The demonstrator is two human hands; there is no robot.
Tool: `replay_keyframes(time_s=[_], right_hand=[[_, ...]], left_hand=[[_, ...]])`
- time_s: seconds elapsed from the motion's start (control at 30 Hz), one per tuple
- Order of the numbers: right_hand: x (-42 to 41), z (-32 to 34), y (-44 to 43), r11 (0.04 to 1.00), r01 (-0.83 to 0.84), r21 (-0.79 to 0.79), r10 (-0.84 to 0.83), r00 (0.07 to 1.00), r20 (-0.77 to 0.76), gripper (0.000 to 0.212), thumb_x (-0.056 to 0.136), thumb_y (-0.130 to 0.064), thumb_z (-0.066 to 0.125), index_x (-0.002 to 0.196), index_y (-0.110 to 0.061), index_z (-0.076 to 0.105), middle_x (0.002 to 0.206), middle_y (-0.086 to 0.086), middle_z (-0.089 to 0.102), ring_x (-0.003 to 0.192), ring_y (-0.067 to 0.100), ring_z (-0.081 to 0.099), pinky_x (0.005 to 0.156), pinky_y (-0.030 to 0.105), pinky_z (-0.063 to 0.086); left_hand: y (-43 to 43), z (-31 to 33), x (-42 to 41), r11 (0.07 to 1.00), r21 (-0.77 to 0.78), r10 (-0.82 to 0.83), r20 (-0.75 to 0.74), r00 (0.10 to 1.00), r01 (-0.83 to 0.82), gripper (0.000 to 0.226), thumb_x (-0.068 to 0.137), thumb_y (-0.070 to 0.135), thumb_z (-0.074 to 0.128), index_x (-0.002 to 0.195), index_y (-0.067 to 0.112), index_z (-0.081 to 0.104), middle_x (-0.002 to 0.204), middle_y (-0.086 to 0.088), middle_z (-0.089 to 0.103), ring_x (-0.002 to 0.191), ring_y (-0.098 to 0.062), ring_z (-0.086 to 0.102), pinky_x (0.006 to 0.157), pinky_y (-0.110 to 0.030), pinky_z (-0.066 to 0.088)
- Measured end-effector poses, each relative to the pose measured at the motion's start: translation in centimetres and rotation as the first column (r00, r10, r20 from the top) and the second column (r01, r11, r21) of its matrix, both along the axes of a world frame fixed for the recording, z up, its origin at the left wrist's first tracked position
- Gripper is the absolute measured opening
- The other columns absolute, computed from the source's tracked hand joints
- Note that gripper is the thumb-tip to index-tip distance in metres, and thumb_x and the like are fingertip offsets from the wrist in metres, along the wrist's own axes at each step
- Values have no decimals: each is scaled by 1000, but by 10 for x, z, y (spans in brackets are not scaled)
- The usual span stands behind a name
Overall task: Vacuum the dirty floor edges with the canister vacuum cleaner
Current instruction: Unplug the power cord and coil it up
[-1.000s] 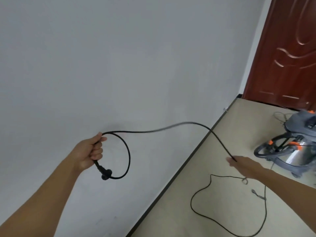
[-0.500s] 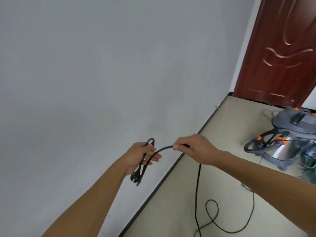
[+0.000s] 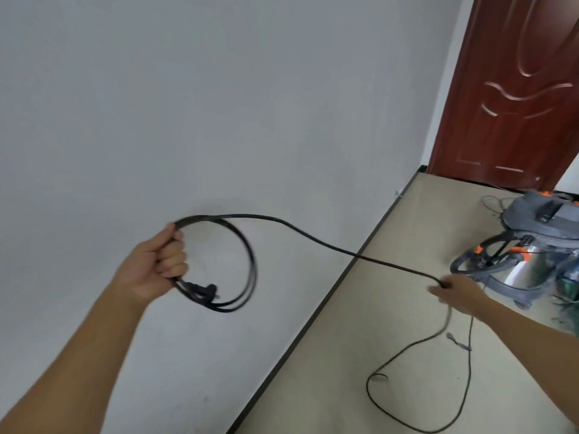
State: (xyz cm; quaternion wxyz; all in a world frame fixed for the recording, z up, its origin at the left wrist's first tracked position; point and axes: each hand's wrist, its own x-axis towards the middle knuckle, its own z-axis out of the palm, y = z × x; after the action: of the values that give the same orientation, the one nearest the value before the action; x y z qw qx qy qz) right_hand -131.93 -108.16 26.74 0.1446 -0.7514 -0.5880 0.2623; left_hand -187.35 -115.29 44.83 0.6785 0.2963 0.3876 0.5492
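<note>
My left hand [image 3: 159, 261] grips a coil of black power cord [image 3: 247, 264] in front of the wall, two loops hanging from the fist with the plug [image 3: 208, 291] at the bottom. From the coil the cord runs right and down to my right hand [image 3: 454, 291], which pinches it above the floor. Past that hand the cord drops and curls loosely on the beige floor [image 3: 391, 324]. The canister vacuum cleaner [image 3: 532, 245], grey top, steel drum, orange clips and a black hose, stands at the right.
A grey wall [image 3: 219, 104] fills the left, meeting the floor at a dark skirting line [image 3: 313, 321]. A dark red door [image 3: 517, 89] closes the far end. Small debris [image 3: 457, 341] lies on the floor near the loose cord.
My hands were together at the coil half a second ago; the right hand has slid out along the cord to the right. The coil in my left hand has gained a loop.
</note>
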Motion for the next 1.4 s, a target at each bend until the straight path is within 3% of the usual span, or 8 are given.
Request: replay_keyframes(time_s=[0.13,0.27,0.47,0.7,0.8,0.9,1.17,1.4], right_hand=[[29,-15,-23,986,101,-129,-96,994,50,49,100,-42,46,74,-4,64,58,4,65,62,27,64,58,29,41],[-37,13,-28,933,-309,-184,350,899,264,32,100,-53,35,91,-24,46,75,-5,58,73,17,58,65,32,42],[-125,86,-43,772,-614,161,613,787,62,18,100,-36,50,96,-24,63,68,-14,55,64,2,51,61,19,38],[-146,121,-24,820,-433,374,505,856,-115,25,100,-36,50,84,-24,65,74,-9,63,70,12,57,68,30,45],[-132,112,-15,858,-382,344,459,871,-178,31,95,-41,59,74,-17,61,62,-9,54,56,8,47,58,27,39],[-98,92,-15,908,-332,256,396,880,-263,33,79,-47,76,78,-17,61,50,-13,48,46,3,38,50,19,31],[103,-34,-16,990,86,-111,-88,996,-12,25,86,-31,69,69,-15,61,70,5,69,70,21,65,63,30,46],[185,-76,-3,951,120,-286,-83,987,136,24,102,-29,45,93,-13,60,90,5,68,89,24,64,69,31,45]], left_hand=[[-5,2,-31,976,-65,187,-241,952,-208,28,95,33,46,71,18,49,54,9,8,46,-8,4,32,-17,14],[10,-25,8,964,-117,183,-366,913,-240,33,103,28,39,73,16,46,39,11,23,33,-4,11,34,-13,13],[25,-62,80,984,-118,61,-491,869,-136,25,102,22,43,85,8,52,46,5,39,34,-6,29,33,-16,23],[17,-66,173,934,-258,-342,-436,832,248,23,103,21,40,90,5,49,94,-27,71,80,-38,70,67,-37,56],[22,-68,196,879,-295,-466,-369,804,374,25,102,26,42,90,6,53,59,-9,54,45,-18,45,47,-26,39],[34,-65,204,848,-304,-519,-310,796,435,34,98,35,47,85,7,62,52,4,25,41,-8,19,40,-21,17],[95,-20,170,977,-126,-187,-107,977,173,27,86,32,53,66,15,59,45,11,18,40,-5,7,31,-16,17],[146,-15,178,993,-110,14,-228,974,-40,29,96,32,44,72,17,50,45,11,19,46,-7,6,34,-16,17]])
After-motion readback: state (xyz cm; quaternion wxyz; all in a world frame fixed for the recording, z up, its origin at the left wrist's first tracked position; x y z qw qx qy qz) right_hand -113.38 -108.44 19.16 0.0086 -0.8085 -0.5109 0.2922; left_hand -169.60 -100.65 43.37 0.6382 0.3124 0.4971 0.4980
